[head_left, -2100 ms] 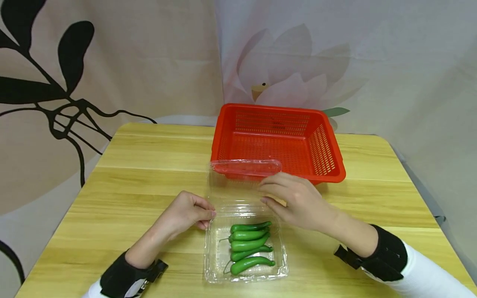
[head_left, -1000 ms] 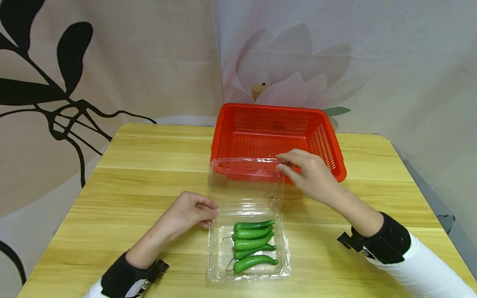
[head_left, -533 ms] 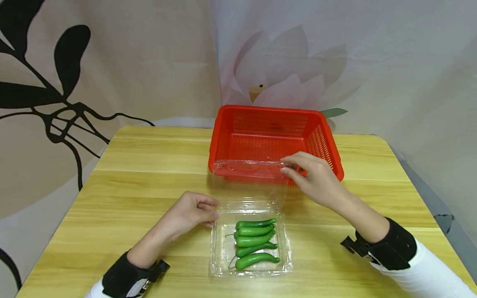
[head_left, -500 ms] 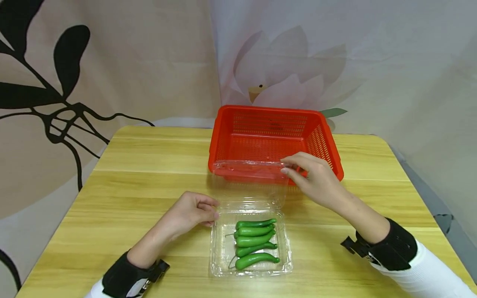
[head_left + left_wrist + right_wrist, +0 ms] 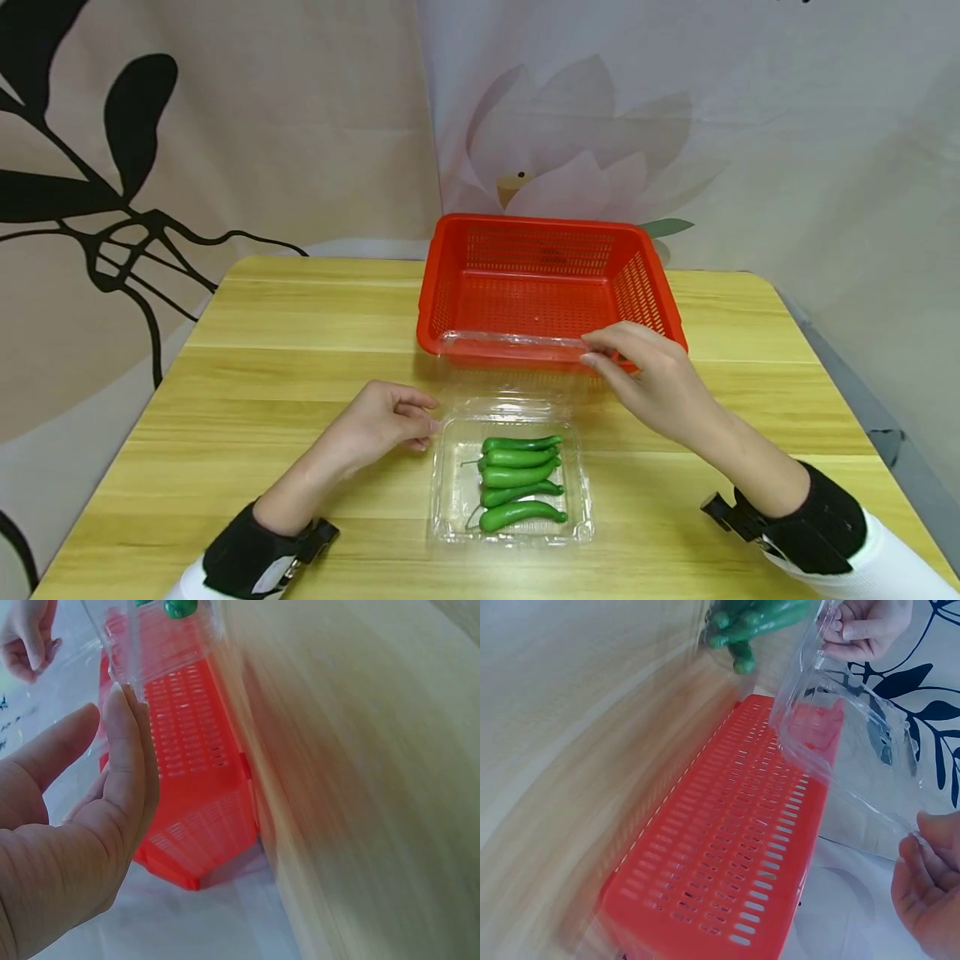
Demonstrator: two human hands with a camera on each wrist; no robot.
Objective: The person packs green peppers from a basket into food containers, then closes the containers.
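A clear plastic clamshell box [image 5: 457,523] lies on the table with its lid [image 5: 517,340] raised at the back. Several green chili peppers [image 5: 521,477] lie side by side in its base. My right hand [image 5: 660,379] pinches the lid's far right corner between thumb and fingers; the right wrist view shows these fingertips [image 5: 915,844] at that corner. Beside the hinge on the left is my left hand [image 5: 378,425], its fingertips right at the box edge. In the left wrist view its thumb [image 5: 71,739] stands apart from the fairly straight fingers [image 5: 127,750].
A red perforated plastic basket [image 5: 442,283] stands directly behind the box, and the raised lid overlaps its front rim in the head view. All of this is on a wooden table [image 5: 300,333]. Behind the table hangs a printed cloth [image 5: 315,125].
My right hand moved from the lid's side to its far corner, took hold, and drew the lid slightly toward me. The box shifted a little right. My left hand stayed beside the hinge.
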